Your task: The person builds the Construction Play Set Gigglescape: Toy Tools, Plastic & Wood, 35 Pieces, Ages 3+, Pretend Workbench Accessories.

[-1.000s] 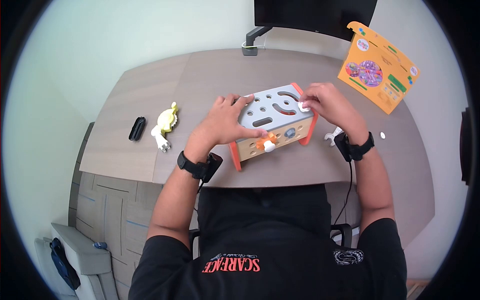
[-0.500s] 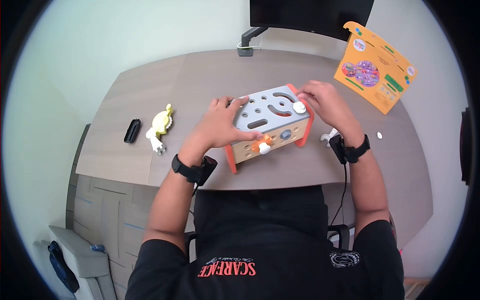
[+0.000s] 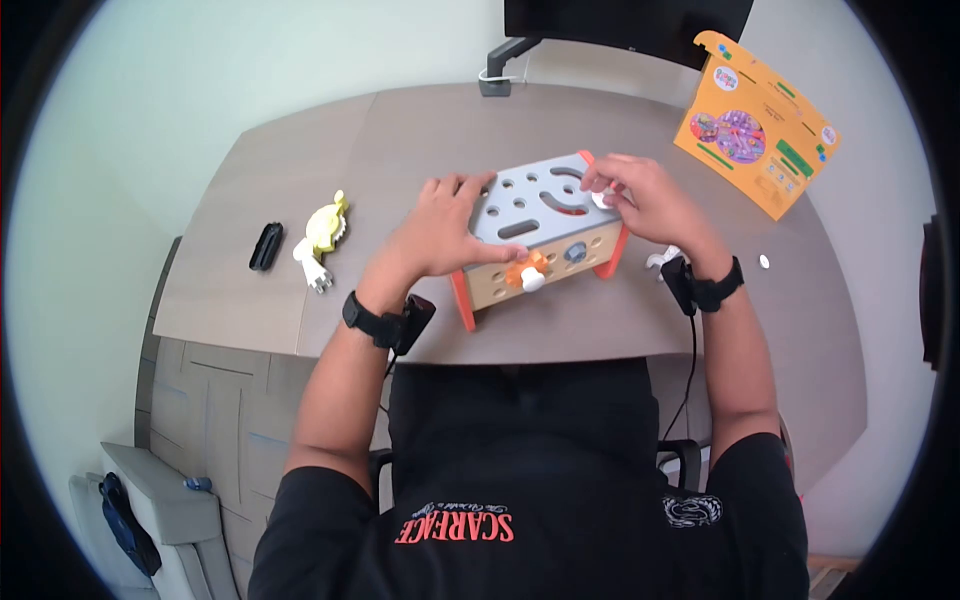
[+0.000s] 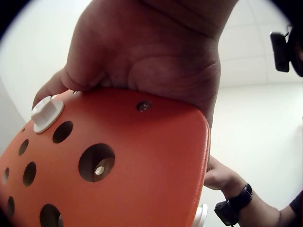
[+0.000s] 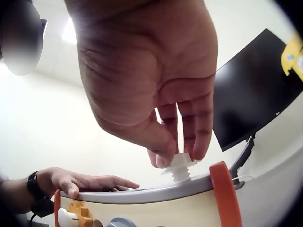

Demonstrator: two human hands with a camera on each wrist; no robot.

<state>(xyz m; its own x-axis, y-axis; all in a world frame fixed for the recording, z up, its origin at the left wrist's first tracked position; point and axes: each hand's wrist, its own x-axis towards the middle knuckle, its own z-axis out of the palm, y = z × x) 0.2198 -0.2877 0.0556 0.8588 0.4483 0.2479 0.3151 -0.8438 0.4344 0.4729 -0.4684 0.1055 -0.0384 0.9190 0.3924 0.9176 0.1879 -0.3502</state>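
A toy workbench [image 3: 552,228] with a grey slotted top and red-orange end panels stands on the table. My left hand [image 3: 432,230] grips its left end, thumb at the front edge and fingers over the far side. At the top's right corner, my right hand [image 3: 652,200] pinches the head of a white plastic screw [image 5: 181,172] between thumb and fingertips. Some of the screw's thread shows above the grey top. An orange gear [image 5: 78,210] with a white screw head and a grey-blue nut [image 3: 575,252] sit on the front. Another white screw [image 4: 46,115] sits in the left end panel.
A toy wrench [image 3: 660,259] lies by my right wrist, with a small white piece [image 3: 764,262] farther right. Yellow and white toy parts [image 3: 325,230] and a black case [image 3: 266,246] lie at left. An orange box [image 3: 755,130] stands back right, near a monitor [image 3: 630,25].
Half a second ago my right fingers were off the screw, just behind it; now they pinch its head again. My left hand keeps its hold on the workbench.
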